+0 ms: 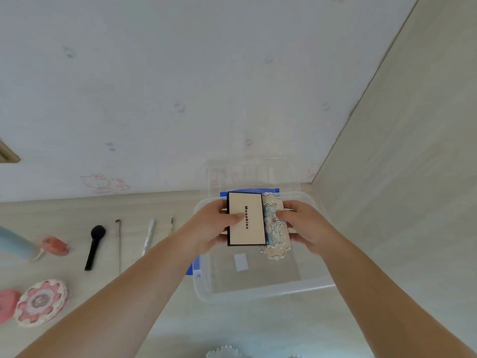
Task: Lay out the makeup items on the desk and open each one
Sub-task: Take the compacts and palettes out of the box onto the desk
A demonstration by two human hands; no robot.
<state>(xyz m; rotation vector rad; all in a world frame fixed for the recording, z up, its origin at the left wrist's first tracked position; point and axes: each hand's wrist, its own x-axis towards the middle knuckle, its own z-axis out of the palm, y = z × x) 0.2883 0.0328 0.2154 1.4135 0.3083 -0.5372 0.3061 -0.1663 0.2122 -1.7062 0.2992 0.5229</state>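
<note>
At the far left of the pale wooden desk (129, 293) lies a light blue cylinder-shaped bottle (15, 244), and below it a round pink case (7, 304) touches a round pink-and-white compact with a flower pattern (41, 302). Near the bottle lies a small coral-pink sponge (55, 245). Next come, side by side but apart, a black fluffy powder brush (94, 245), a thin brush with a rose-gold handle (119, 241), a white pen-shaped tube (149, 236) and a very thin pencil-like brush (171, 224).

Further right, the person's left hand (214, 228) grips a flat cream-coloured rectangular palette with a black border and the word "Mooekiss" (245, 218); the thumb lies on its lid and the fingers curl under it. The right hand (300, 226) holds an ornate cream-and-blue palette with embossed edges (275, 226), fingers curled around its right side. Both palettes are in the air above the clear plastic storage box (258, 290), the cream one overlapping the ornate one.
</note>
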